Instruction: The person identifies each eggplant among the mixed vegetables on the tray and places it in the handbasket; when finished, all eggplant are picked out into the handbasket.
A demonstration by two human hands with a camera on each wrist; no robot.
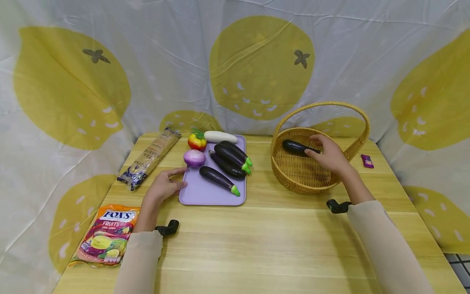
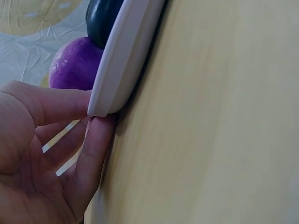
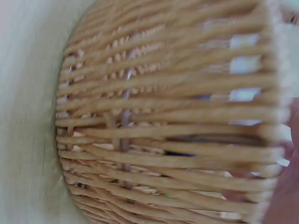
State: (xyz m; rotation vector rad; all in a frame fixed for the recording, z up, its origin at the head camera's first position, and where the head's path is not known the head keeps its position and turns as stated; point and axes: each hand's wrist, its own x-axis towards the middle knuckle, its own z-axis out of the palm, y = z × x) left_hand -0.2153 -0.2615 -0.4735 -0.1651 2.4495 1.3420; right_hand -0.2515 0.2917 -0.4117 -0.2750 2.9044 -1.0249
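My left hand pinches the left edge of a lilac tray. In the left wrist view, the thumb lies over the rim and a finger sits under it. Several dark eggplants with green stem ends lie on the tray. A purple onion, a red-yellow fruit with green leaves and a long white vegetable are along its left and far sides. Inside a wicker basket, my right hand holds another eggplant by its right end, which the fingers cover.
The basket's tall handle arches above the right hand. A long clear packet lies left of the tray, and a candy bag lies beside the left forearm. Right of the basket is a small purple wrapped piece. A lemon-print cloth hangs behind.
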